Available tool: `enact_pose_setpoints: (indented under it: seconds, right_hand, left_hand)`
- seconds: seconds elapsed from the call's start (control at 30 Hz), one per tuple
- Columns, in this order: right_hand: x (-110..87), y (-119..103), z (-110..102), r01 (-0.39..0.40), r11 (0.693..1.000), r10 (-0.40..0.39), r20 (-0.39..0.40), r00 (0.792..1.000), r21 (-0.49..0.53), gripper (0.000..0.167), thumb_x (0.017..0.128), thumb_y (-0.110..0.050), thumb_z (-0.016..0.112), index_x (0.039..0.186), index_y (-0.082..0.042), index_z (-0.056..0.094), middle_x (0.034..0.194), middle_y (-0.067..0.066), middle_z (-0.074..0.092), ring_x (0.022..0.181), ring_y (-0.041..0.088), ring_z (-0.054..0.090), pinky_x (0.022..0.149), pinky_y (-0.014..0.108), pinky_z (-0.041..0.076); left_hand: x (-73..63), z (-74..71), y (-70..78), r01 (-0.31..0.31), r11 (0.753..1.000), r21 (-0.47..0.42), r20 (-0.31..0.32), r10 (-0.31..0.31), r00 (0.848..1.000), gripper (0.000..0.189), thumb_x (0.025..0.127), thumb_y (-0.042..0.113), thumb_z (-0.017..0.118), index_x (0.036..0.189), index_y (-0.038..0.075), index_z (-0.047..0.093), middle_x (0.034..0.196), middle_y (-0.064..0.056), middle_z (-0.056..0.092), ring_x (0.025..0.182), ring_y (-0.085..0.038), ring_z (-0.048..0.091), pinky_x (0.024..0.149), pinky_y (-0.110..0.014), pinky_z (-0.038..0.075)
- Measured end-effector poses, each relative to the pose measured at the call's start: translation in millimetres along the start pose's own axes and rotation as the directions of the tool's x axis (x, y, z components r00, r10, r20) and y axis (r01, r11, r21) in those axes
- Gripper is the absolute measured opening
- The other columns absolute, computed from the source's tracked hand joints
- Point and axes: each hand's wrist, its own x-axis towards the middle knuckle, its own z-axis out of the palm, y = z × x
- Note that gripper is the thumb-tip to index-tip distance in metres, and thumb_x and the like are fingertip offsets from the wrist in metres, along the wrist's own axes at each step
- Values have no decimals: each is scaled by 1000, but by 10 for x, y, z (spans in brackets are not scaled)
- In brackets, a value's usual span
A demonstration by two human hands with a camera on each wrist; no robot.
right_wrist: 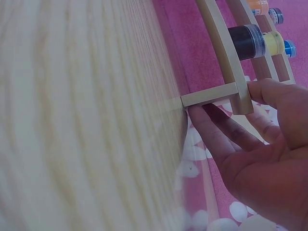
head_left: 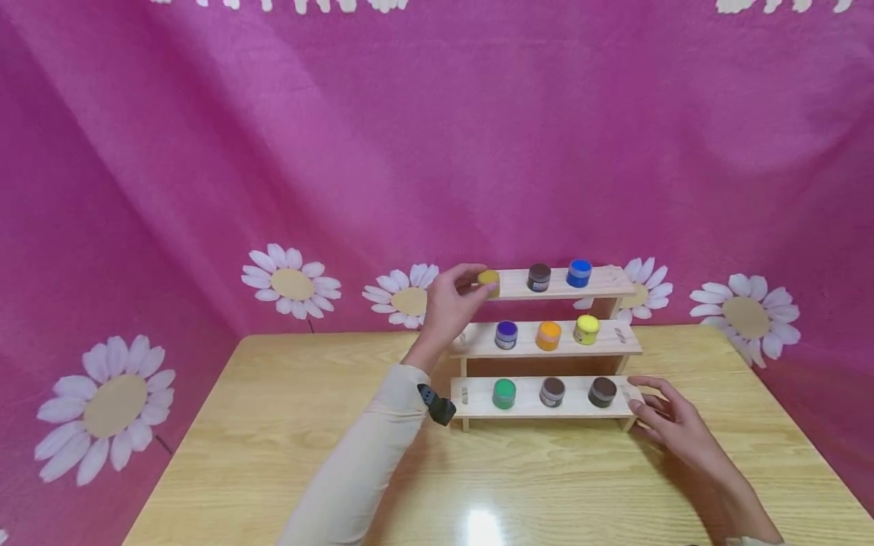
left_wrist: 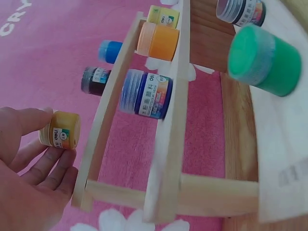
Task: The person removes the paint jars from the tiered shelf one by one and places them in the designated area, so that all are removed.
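My left hand (head_left: pixel 451 303) pinches a mustard-yellow paint jar (head_left: pixel 488 281) between thumb and fingers at the left end of the top tier. In the left wrist view the jar (left_wrist: pixel 65 131) shows a "deli" label, the fingertips under and beside it. The wooden three-tier rack (head_left: pixel 546 410) holds paint jars on every tier. Down at the right end of its lowest tier, my right hand (head_left: pixel 676 428) grips the rack. The right wrist view has that thumb (right_wrist: pixel 262 90) at the shelf's end and the fingers against the leg (right_wrist: pixel 210 95).
A brown jar (head_left: pixel 539 278) and a blue jar (head_left: pixel 579 274) share the top tier. Purple, orange (head_left: pixel 548 336) and yellow jars stand on the middle one; a green jar (head_left: pixel 504 393) and two dark ones stand on the lowest. Behind the wooden table (head_left: pixel 287 455) hangs a pink flowered cloth (head_left: pixel 437 152).
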Motion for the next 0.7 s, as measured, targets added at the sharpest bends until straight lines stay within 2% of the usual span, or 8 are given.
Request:
enact_pose_setpoints:
  seconds: [0.17,0.37,0.6,0.7]
  right_hand:
    - [-6,2,14,0,1000,0,0,1000,1,37,104,2,54,140,-3,49,114,-8,69,101,7,68,81,30,63]
    - [-18,-24,-6,4,999,-4,2,1000,-35,39,105,1,54,142,0,45,114,-8,69,100,5,67,80,29,63]
    - [-13,-43,2,-29,999,29,-4,1000,-30,39,106,-3,54,143,-1,44,116,-11,68,102,5,68,81,29,63]
    - [-21,-20,18,-26,999,26,1,1000,-21,39,106,-2,54,143,-1,44,116,-11,69,102,5,68,81,29,63]
  left_hand:
    - [-165,-191,-49,-34,997,-63,-32,32,999,34,90,10,80,122,0,71,115,-13,74,104,-23,71,92,-33,60]
    - [-338,-337,-84,-90,987,-129,-104,77,992,34,90,7,79,121,-4,71,117,-15,73,106,-25,70,96,-39,59]
    - [-544,-460,-213,-54,990,-127,-157,33,987,35,88,6,81,121,-2,71,116,-11,73,106,-22,70,84,-33,61]
    - [-634,-513,-272,-60,987,-151,-175,34,984,35,88,4,81,121,-4,71,117,-13,72,104,-24,70,89,-38,60]
